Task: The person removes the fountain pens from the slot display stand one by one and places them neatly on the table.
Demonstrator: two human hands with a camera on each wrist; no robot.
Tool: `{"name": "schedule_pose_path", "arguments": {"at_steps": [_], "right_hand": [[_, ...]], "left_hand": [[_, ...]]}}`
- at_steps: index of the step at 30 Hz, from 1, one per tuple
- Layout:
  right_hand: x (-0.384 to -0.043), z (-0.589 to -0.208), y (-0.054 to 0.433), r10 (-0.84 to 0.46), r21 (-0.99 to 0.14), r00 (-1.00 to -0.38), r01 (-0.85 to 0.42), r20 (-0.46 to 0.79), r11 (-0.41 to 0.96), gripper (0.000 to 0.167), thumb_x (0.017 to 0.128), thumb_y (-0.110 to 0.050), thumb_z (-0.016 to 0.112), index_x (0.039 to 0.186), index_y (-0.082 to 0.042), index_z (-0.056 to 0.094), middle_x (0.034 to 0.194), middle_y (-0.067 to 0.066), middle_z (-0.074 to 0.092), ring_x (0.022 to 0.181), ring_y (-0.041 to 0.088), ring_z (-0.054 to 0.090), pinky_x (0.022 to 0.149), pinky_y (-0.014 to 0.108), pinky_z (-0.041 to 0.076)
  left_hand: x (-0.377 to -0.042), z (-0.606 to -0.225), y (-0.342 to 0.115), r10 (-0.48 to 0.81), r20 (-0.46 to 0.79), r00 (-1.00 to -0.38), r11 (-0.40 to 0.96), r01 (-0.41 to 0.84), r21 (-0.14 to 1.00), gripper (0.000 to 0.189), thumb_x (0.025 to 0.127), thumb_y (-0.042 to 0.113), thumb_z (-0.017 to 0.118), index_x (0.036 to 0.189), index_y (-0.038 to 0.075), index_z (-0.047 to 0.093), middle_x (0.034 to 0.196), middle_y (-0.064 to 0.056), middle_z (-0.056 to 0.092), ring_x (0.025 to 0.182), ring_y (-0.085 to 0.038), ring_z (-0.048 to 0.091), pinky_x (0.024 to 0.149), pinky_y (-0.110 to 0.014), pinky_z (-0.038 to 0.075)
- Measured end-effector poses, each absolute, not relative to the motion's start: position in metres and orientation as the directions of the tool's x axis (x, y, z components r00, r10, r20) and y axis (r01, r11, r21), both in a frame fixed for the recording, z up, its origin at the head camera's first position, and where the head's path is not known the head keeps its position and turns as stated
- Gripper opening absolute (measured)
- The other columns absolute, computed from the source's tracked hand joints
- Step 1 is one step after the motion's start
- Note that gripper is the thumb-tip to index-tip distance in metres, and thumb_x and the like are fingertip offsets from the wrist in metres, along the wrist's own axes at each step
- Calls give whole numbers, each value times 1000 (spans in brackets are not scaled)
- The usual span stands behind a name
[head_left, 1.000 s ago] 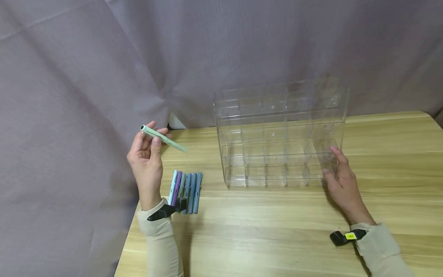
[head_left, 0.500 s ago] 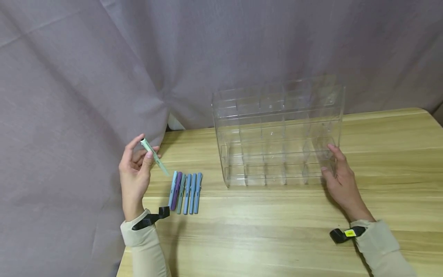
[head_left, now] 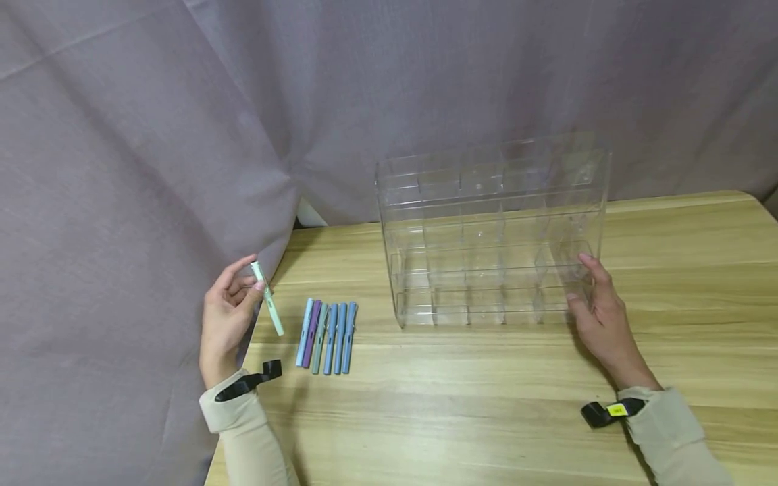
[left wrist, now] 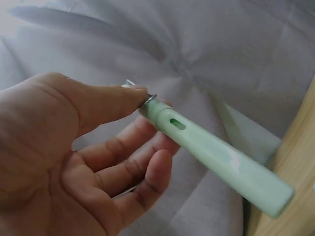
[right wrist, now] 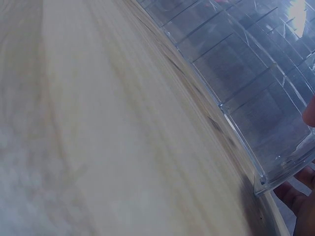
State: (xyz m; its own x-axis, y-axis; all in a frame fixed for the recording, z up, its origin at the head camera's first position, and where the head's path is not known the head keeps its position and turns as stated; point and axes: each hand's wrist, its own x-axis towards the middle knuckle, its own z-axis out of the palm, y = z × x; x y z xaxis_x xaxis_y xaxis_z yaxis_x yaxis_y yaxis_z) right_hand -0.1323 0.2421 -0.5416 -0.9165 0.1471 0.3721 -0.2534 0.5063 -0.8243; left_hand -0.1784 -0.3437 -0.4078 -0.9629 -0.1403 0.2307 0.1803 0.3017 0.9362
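Note:
In the head view my left hand holds a light green pen near the table's left edge. Its capped end points up and away, and the barrel slants down to the right. The left wrist view shows the thumb pressing on the clip end of the pen against the fingers. My right hand grips the lower right side of a clear tiered organizer, thumb in front. In the right wrist view some fingers show behind the organizer's corner.
A row of several pens, light blue, purple, green and blue, lies between my left hand and the organizer. The wooden table runs beneath. A grey cloth hangs behind and to the left.
My left hand has moved left and toward me with the light green pen, whose barrel has swung steeper downward. The row of pens is now fully uncovered. The right hand stays on the organizer.

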Motion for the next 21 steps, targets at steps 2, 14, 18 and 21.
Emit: {"name": "schedule_pose_path", "arguments": {"at_steps": [2, 14, 18, 21], "right_hand": [[-132, -541, 242, 148, -825, -918, -249, 368, 508, 72, 100, -1, 53, 166, -21, 32, 174, 27, 30, 154, 64, 28, 126, 80, 18], [-132, -540, 242, 151, -829, -922, -237, 356, 507, 72, 101, -1, 53, 166, -22, 31, 175, 26, 28, 155, 63, 27, 125, 81, 17], [-132, -540, 242, 151, -830, -923, -236, 354, 505, 72, 101, -1, 53, 166, -22, 31, 175, 25, 29, 156, 63, 28, 126, 80, 17], [-132, -540, 242, 150, -833, -922, -241, 356, 498, 73, 100, 0, 54, 166, -22, 32, 176, 25, 28, 156, 61, 27, 126, 80, 17]], "left_hand": [[-180, -412, -349, -113, 202, -973, 302, 160, 940, 51, 99, -8, 69, 148, 3, 61, 92, 7, 76, 81, -4, 76, 76, -17, 61], [-195, -444, -363, -68, 26, -997, 420, -5, 907, 53, 102, 7, 72, 153, 13, 59, 106, 5, 71, 85, -3, 72, 83, -22, 61], [-197, -456, -368, -38, -34, -999, 511, -49, 858, 53, 102, 9, 72, 153, 13, 59, 119, -15, 73, 91, -3, 70, 82, -23, 59], [-198, -461, -369, 2, -77, -997, 575, -62, 816, 53, 103, 8, 71, 154, 11, 57, 128, -28, 72, 94, -6, 71, 79, -24, 58]]}}
